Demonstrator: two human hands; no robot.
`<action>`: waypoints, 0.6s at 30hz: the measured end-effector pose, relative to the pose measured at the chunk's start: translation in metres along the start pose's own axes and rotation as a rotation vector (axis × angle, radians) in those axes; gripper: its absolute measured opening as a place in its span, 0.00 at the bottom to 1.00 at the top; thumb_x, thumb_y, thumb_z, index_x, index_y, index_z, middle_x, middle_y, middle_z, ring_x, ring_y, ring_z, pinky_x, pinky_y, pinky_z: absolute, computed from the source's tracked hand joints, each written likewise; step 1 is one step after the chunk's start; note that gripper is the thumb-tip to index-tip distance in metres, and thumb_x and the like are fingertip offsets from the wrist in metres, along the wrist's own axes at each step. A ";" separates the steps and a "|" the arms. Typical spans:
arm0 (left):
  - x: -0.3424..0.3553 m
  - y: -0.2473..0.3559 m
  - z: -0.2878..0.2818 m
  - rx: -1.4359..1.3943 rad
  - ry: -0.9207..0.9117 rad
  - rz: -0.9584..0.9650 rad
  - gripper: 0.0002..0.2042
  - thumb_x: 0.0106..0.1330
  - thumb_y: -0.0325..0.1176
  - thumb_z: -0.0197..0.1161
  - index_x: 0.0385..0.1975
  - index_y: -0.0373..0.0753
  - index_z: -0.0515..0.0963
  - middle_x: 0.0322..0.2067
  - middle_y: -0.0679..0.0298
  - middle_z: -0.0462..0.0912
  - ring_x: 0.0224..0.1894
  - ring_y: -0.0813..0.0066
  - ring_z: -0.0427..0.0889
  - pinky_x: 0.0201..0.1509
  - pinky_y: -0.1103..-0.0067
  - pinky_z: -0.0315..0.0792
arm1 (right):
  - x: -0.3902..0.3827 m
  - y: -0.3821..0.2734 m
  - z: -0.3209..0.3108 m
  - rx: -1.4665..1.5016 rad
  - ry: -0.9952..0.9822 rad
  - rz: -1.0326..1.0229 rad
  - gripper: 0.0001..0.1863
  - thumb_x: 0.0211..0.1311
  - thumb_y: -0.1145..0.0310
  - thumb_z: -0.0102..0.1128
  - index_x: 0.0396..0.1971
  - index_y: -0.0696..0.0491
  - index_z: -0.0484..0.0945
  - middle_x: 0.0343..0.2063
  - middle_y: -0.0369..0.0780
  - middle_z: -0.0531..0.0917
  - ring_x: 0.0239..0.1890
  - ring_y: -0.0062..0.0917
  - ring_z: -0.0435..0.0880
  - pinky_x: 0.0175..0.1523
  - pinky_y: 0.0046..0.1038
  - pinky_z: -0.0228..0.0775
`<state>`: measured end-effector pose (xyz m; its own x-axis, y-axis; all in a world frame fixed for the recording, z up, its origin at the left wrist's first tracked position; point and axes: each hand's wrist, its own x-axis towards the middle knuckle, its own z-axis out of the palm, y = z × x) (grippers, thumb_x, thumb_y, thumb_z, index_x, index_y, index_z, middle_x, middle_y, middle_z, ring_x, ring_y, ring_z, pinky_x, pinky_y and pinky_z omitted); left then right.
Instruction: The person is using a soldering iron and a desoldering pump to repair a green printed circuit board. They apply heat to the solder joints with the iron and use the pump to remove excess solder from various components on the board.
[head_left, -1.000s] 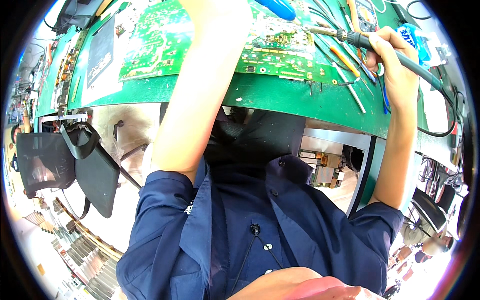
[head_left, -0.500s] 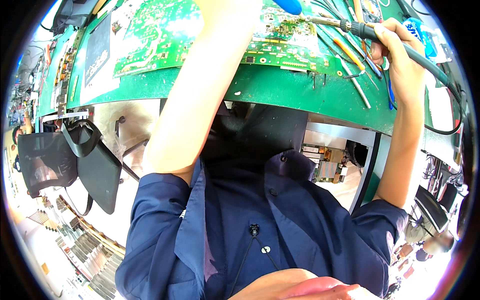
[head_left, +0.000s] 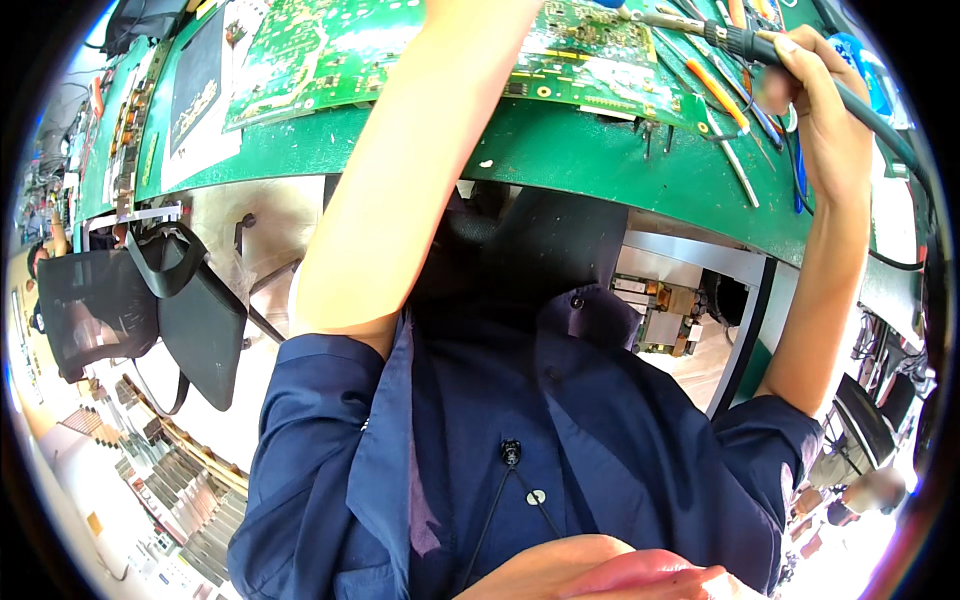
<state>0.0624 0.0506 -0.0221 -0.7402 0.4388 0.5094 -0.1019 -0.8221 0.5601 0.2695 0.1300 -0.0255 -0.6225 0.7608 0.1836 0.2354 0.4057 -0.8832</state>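
My right hand point(head_left: 828, 95) is closed around the dark handle of a soldering iron point(head_left: 735, 40), whose thick cable runs back over the wrist. The iron points left, its metal tip close to a blue-ended thing point(head_left: 608, 2) at the top edge; whether they touch I cannot tell. Under the tip lies a large green circuit board point(head_left: 350, 75) with solder joints and small parts. My left hand point(head_left: 490, 8) reaches over the board and is mostly cut off by the top edge. Its fingers are out of sight, as is anything they hold.
Right of the board, an orange-handled tool point(head_left: 715, 95) and a white rod point(head_left: 735, 165) lie among wires on the green bench point(head_left: 300, 160). A dark panel on white paper point(head_left: 200, 150) is to the left. Below stands a black chair point(head_left: 200, 340); a blue packet point(head_left: 868, 75) sits far right.
The whole view has shifted, so the board, iron and tools appear slightly higher and further right. Less of my left hand shows. My right hand keeps its grip on the soldering iron.
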 end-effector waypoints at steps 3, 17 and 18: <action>0.006 0.000 -0.010 0.008 0.055 -0.007 0.20 0.64 0.54 0.44 0.33 0.41 0.57 0.18 0.67 0.63 0.19 0.79 0.64 0.24 0.81 0.65 | -0.001 -0.004 0.003 0.031 0.000 0.007 0.12 0.58 0.66 0.48 0.28 0.61 0.74 0.14 0.33 0.68 0.18 0.13 0.65 0.26 0.15 0.54; 0.013 0.054 -0.096 -0.208 0.103 -0.114 0.26 0.66 0.51 0.32 0.26 0.29 0.65 0.24 0.52 0.69 0.32 0.59 0.71 0.48 0.64 0.64 | -0.002 -0.005 0.006 0.022 0.023 -0.047 0.09 0.55 0.67 0.51 0.23 0.58 0.74 0.14 0.34 0.74 0.17 0.13 0.71 0.25 0.14 0.62; 0.007 0.059 -0.103 -0.212 0.090 -0.086 0.25 0.66 0.50 0.36 0.26 0.29 0.65 0.27 0.49 0.71 0.35 0.56 0.71 0.53 0.62 0.62 | -0.002 -0.006 0.003 0.024 0.044 -0.039 0.09 0.55 0.67 0.51 0.23 0.58 0.74 0.14 0.35 0.74 0.17 0.13 0.71 0.25 0.14 0.61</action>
<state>-0.0170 -0.0323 -0.0523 -0.7784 0.4837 0.4001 -0.2968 -0.8453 0.4443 0.2666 0.1241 -0.0218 -0.5970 0.7665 0.2369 0.1935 0.4241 -0.8847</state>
